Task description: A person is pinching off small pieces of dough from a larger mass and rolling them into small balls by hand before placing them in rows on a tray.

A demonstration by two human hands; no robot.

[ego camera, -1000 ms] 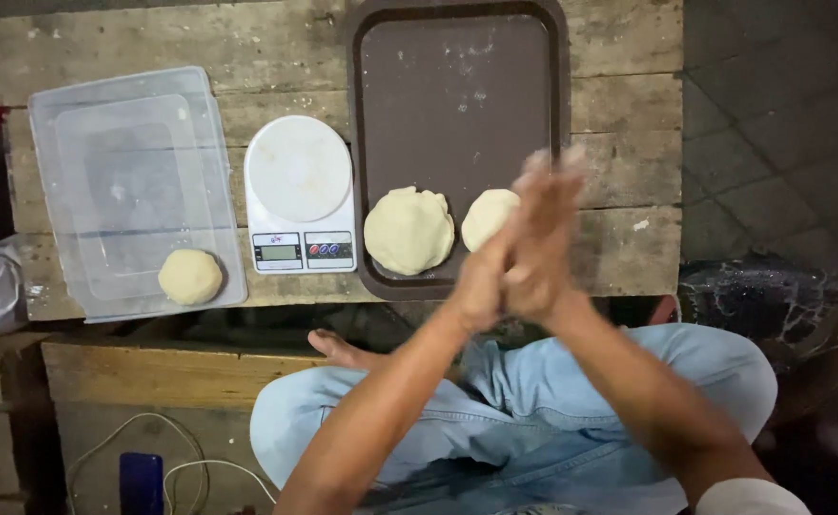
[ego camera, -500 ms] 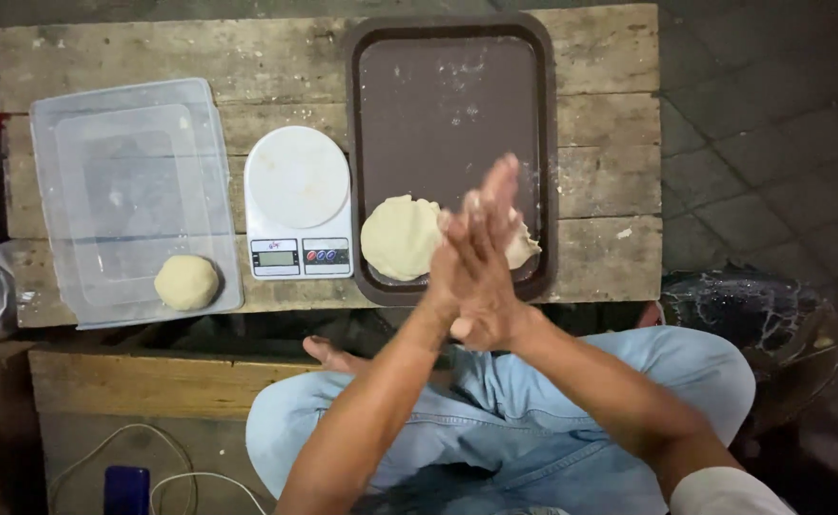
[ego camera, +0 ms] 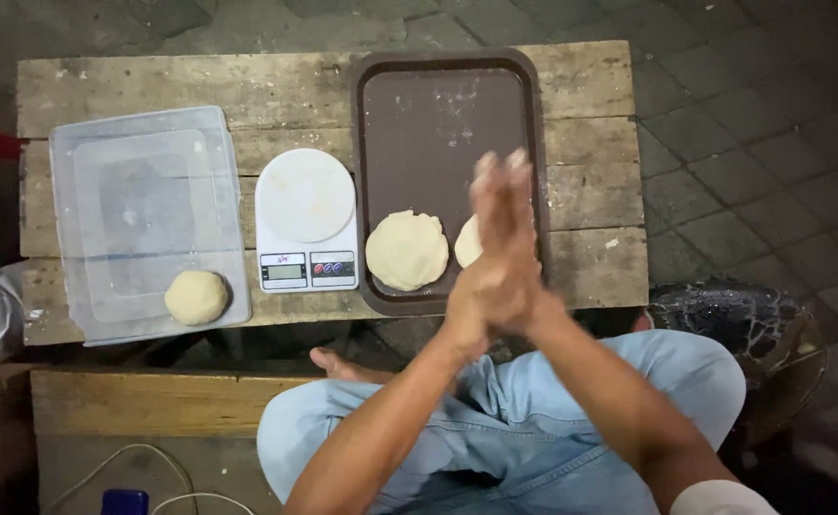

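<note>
The person's left hand (ego camera: 484, 277) and right hand (ego camera: 512, 250) are pressed flat together, palm against palm, fingers straight and pointing away from the body toward the far edge of the table. The joined hands hover over the near right corner of a brown rectangular tray (ego camera: 438, 105) and partly hide what lies under them. Whether anything is caught between the palms cannot be told; nothing shows at their edges.

Two pieces of flattened dough lie on the near end of the tray. The flattened dough round (ego camera: 407, 250) on the left is nearly circular, so it has no clear long axis, and it lies flat. The second dough piece (ego camera: 467, 243) sits just beside it to the right, and only its left edge shows from behind the hands.

The tray lies with its long axis running away from the person, on a weathered wooden table (ego camera: 152, 86). Just to its left stands a white kitchen scale (ego camera: 306, 219) with a round platform. Farther left is a clear plastic lid (ego camera: 143, 191), with a dough ball (ego camera: 196, 297) resting on its near right corner. The person sits cross-legged in light blue jeans (ego camera: 533, 429).
</note>
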